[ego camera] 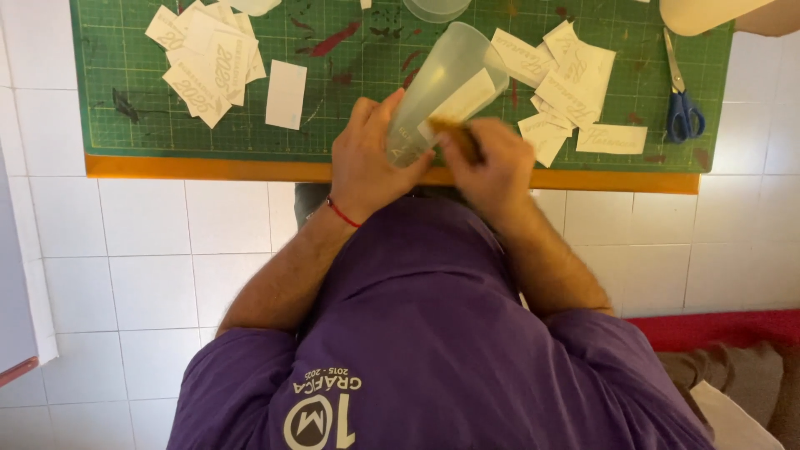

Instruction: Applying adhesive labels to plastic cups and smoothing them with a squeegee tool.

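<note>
Two hands: both meet over the near edge of the green cutting mat (117, 125), working on one translucent plastic cup (454, 71).
Left hand (371, 158): fingers wrapped and closed around the cup's narrow base end; a red string bracelet (342, 213) circles the wrist.
Right hand (492, 162): fingers pinched together on a small tan tool (454, 129), seemingly a scraper, pressed against the white sticker (462, 100) on the cup's wall.
Cup position: lifted clear of the mat and tilted, mouth pointing away from the person, above the mat's near edge at its middle.
Handling: thin-walled, light and slick by the look of it, likely to flex under a hard squeeze; the stiffer base or rim seems the safest place to grip.
Left corner of mat: a loose heap of white paper slips (204, 62), flat and matte, one blank rectangle beside it.
Right side of mat: more printed slips (567, 79) fanned out; blue-handled scissors (682, 96) lie near the right edge.
Far edge: a second clear cup (435, 8), partly cropped.
Surface: the gridded mat, stained with paint, sits on white tiles (142, 217).
</note>
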